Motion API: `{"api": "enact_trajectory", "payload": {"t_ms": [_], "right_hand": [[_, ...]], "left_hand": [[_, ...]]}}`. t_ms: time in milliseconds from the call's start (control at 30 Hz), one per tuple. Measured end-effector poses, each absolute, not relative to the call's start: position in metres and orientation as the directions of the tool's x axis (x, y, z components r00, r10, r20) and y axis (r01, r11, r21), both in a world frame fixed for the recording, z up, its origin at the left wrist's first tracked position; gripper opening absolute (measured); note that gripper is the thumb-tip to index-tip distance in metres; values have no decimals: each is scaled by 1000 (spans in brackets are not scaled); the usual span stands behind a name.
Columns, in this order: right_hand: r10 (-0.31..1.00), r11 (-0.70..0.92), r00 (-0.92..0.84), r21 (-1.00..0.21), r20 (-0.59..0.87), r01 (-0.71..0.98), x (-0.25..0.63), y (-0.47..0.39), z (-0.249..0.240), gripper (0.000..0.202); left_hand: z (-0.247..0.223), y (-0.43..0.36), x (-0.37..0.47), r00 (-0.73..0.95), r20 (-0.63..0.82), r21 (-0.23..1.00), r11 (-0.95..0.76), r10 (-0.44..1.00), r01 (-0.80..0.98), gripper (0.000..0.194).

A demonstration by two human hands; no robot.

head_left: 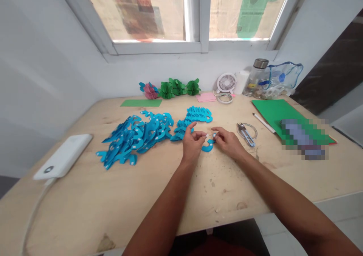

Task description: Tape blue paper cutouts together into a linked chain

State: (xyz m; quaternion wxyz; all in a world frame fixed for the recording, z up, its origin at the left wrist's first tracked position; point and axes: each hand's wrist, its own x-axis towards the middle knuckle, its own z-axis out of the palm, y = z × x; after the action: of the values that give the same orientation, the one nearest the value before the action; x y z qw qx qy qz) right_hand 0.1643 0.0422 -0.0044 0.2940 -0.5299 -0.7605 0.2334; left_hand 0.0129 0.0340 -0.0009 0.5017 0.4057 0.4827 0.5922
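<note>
A blue curved paper cutout (208,147) with a small white square on it lies between my hands, just above the table. My right hand (227,142) pinches it at its right end. To its left, the thumb and forefinger of my left hand (192,145) are closed together; a tiny pale spot shows at their tips, too small to name. Behind my left hand lie a folded blue paper piece (179,130) and a stack of fanned blue cutouts (198,114). A large heap of blue cutouts (144,133), many with white squares, spreads to the left.
Thread snips (246,135) lie on a wire ring right of my hands, near a white pen (263,123) and green sheets (272,112). A white power bank (64,155) lies left. Green paper figures (177,87), a small fan (226,83) and a bottle (256,76) line the wall.
</note>
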Motion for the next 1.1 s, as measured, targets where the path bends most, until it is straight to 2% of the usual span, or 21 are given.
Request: {"api": "enact_trajectory", "payload": {"t_ms": [767,967,1100], "right_hand": [[943,330,-258,-667,209,668,164,43,-6,36],[947,322,-190,-752,260,575,165,42,-1,33],[927,373,-165,-793,336,482,165,39,6,31]], "left_hand": [[-4,36,11,-171,42,975,-77,984,-207,78],[-11,40,10,-240,29,971,-85,970,-225,68],[-11,41,11,-258,11,972,-71,966,-226,67]]}}
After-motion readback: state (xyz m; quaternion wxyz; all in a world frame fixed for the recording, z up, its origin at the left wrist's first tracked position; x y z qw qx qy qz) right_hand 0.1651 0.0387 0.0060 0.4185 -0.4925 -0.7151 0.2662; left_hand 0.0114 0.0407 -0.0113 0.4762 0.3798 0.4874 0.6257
